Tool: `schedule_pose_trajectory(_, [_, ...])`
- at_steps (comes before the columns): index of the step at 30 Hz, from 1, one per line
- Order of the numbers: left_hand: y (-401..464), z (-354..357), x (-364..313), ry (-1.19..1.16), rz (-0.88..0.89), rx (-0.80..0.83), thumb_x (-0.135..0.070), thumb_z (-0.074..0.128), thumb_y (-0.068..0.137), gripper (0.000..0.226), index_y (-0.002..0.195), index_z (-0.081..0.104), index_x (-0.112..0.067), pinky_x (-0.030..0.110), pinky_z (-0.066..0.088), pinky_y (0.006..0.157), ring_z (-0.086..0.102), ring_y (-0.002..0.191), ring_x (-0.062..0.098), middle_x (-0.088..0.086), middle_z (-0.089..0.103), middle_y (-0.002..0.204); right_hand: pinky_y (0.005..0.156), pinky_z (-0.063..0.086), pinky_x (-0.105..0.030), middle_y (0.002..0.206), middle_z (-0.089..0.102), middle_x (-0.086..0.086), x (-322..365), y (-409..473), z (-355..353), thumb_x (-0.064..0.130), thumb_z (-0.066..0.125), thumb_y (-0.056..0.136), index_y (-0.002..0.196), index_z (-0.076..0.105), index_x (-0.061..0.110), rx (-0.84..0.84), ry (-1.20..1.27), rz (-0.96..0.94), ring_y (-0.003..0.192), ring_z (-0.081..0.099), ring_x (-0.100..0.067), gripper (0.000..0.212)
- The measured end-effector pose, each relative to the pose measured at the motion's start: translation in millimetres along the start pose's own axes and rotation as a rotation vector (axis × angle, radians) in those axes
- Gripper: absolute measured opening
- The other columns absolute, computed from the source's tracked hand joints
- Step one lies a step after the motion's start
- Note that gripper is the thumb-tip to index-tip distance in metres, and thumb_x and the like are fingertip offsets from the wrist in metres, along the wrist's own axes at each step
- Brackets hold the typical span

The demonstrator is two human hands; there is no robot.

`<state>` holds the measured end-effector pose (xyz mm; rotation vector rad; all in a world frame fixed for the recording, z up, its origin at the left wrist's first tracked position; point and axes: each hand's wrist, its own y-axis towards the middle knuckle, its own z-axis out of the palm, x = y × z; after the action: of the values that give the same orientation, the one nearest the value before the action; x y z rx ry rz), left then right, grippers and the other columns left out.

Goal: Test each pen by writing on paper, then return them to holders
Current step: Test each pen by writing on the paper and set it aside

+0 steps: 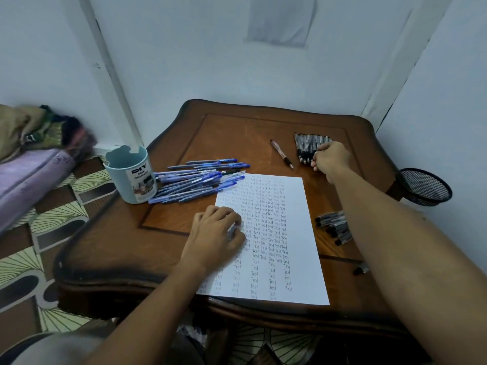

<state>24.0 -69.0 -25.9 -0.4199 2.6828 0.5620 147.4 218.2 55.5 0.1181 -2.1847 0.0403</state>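
Note:
A white paper sheet (274, 233) covered in rows of the word "Test" lies on the brown wooden table (168, 259). My left hand (217, 234) rests on the sheet's left edge, fingers curled; whether it holds something is unclear. My right hand (329, 158) reaches to the far right and curls its fingers around the row of black pens (308, 144). A single reddish pen (282, 154) lies left of that row. Several blue pens (197, 180) are piled beside the light blue holder cup (130, 175). More black pens (334, 226) lie right of the sheet.
A black mesh holder (424, 187) sits off the table's right edge by the wall. A dark pen cap (359, 270) lies near the right front. Folded cloth and a purple roll (31, 164) lie on the patterned floor at left. Walls close in behind and right.

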Motion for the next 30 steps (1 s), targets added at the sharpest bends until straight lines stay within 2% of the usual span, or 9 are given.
schedule_pose_trajectory(2, [0.4,-0.7,-0.1,0.002,0.001,0.001,-0.043,0.048,0.088,0.02,0.099,0.061,-0.033,0.027,0.022,0.089,0.041,0.107,0.004,-0.023,0.055,0.107,0.089,0.059,-0.039,0.114,0.068,-0.012,-1.2,-4.4,1.4,0.008,0.057,0.1,0.108,0.063,0.016,0.027,-0.084,-0.066,0.098,0.069,-0.025,0.013])
schedule_pose_trajectory(4, [1.1,-0.8,-0.1,0.005,0.001,-0.006,-0.043,0.047,0.087,0.022,0.099,0.062,-0.032,0.028,0.023,0.089,0.042,0.106,0.005,-0.022,0.056,0.106,0.092,0.056,-0.035,0.118,0.066,-0.01,-3.0,-9.7,3.4,0.012,0.057,0.101,0.117,0.064,0.013,0.059,-0.167,-0.136,0.105,0.066,-0.025,0.018])
schedule_pose_trajectory(8, [1.6,0.6,0.0,0.004,0.003,-0.019,-0.046,0.043,0.085,0.028,0.097,0.064,-0.031,0.028,0.024,0.088,0.044,0.104,0.006,-0.021,0.057,0.104,0.074,0.045,-0.028,0.113,0.064,-0.01,-10.7,-26.0,3.4,0.013,0.054,0.102,0.117,0.064,0.01,0.124,-0.279,-0.259,0.093,0.061,-0.022,0.018])
schedule_pose_trajectory(12, [1.9,0.2,0.9,0.018,0.01,-0.015,-0.046,0.043,0.085,0.028,0.097,0.063,-0.032,0.028,0.022,0.086,0.042,0.103,0.005,-0.022,0.056,0.104,0.074,0.042,-0.027,0.114,0.064,-0.009,-18.1,-39.3,-11.0,0.009,0.052,0.102,0.119,0.064,0.013,0.19,-0.4,-0.293,0.093,0.058,-0.023,0.021])
schedule_pose_trajectory(18, [1.0,0.5,1.6,0.025,0.016,-0.007,-0.043,0.046,0.087,0.021,0.097,0.062,-0.033,0.029,0.022,0.085,0.041,0.103,0.004,-0.022,0.056,0.106,0.094,0.051,-0.037,0.119,0.063,-0.005,-28.2,-46.5,-52.8,-0.006,0.044,0.096,0.093,0.073,0.022,0.519,-0.741,-0.252,0.109,0.058,-0.027,0.041])
schedule_pose_trajectory(22, [0.7,0.6,0.9,0.039,0.022,-0.007,-0.043,0.046,0.087,0.022,0.098,0.062,-0.032,0.029,0.021,0.086,0.041,0.105,0.005,-0.021,0.055,0.107,0.088,0.051,-0.034,0.116,0.063,-0.002,-37.3,-52.8,-72.0,-0.006,0.049,0.093,0.091,0.071,0.028,0.635,-0.837,-0.287,0.1,0.059,-0.022,0.041])
schedule_pose_trajectory(24, [-0.1,1.4,1.7,0.047,0.02,-0.011,-0.044,0.045,0.086,0.025,0.098,0.063,-0.032,0.029,0.022,0.086,0.043,0.105,0.006,-0.02,0.057,0.107,0.092,0.053,-0.036,0.121,0.067,-0.003,-40.4,-57.7,-76.1,-0.004,0.054,0.091,0.097,0.073,0.028,0.647,-0.854,-0.309,0.102,0.061,-0.023,0.038])
schedule_pose_trajectory(27, [-0.6,2.5,0.5,0.057,0.026,-0.017,-0.046,0.041,0.084,0.029,0.097,0.063,-0.032,0.031,0.024,0.085,0.046,0.104,0.009,-0.019,0.058,0.106,0.087,0.049,-0.03,0.125,0.066,-0.004,-46.4,-67.2,-78.8,0.0,0.058,0.093,0.118,0.072,0.022,0.632,-0.868,-0.345,0.106,0.06,-0.022,0.036])
schedule_pose_trajectory(30, [-0.3,1.5,-0.7,0.072,0.02,-0.01,-0.044,0.044,0.085,0.026,0.098,0.063,-0.032,0.031,0.024,0.086,0.045,0.105,0.009,-0.019,0.058,0.107,0.084,0.046,-0.029,0.125,0.065,-0.005,-51.0,-72.9,-77.3,0.007,0.062,0.095,0.122,0.068,0.02,0.587,-0.857,-0.364,0.11,0.06,-0.023,0.031])
